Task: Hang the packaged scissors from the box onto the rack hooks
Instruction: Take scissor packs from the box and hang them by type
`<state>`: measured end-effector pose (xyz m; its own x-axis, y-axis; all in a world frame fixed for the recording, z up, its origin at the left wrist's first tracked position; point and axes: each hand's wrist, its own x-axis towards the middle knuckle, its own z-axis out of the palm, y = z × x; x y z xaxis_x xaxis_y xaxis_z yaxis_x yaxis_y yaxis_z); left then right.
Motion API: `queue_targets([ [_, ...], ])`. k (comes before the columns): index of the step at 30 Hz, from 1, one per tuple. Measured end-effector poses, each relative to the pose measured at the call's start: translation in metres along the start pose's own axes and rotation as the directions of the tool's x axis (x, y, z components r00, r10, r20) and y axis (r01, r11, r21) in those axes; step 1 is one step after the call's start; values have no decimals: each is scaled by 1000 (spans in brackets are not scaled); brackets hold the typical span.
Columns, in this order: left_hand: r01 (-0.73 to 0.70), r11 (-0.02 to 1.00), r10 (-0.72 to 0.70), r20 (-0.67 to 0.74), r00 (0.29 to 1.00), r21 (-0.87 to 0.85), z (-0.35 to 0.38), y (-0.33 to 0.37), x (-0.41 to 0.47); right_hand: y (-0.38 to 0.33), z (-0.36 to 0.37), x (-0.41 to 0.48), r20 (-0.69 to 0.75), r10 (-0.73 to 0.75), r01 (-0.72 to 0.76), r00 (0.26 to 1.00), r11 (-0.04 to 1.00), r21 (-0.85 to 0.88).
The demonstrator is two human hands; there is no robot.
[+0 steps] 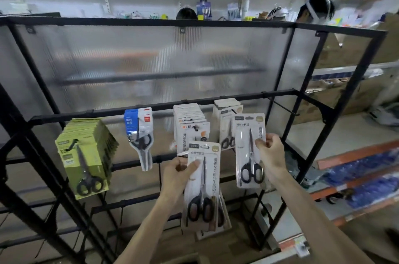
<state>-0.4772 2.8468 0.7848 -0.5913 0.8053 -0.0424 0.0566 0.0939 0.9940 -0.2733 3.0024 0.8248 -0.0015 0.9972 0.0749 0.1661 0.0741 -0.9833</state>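
My left hand grips a small stack of white packaged scissors by its upper left edge, held low in front of the black rack. My right hand pinches the right edge of a single white scissors pack, held upright just in front of a hook loaded with the same white packs. A bare hook sticks out to the right of that stack. The box is not clearly in view.
Other hooks carry green scissors packs, one blue-and-white pack and a stack of white-orange packs. A frosted panel backs the rack. Orange-edged shelves with blue goods stand at right. People's heads show behind the rack.
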Motion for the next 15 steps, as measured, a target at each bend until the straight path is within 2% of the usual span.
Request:
queue_targets([
  [3, 5, 1000, -5, -41, 999, -8, 25, 5, 7, 6, -3, 13, 76, 2, 2, 997, 999, -44],
  [7, 3, 1000, -4, -163, 987, -8, 61, 12, 11, 20, -8, 23, 210, -15, 33, 978, 996, -86],
  [15, 16, 1000, -15, -381, 924, -1, 103, 13, 16, 33, -16, 48, 396, -85, 108, 914, 994, -35],
])
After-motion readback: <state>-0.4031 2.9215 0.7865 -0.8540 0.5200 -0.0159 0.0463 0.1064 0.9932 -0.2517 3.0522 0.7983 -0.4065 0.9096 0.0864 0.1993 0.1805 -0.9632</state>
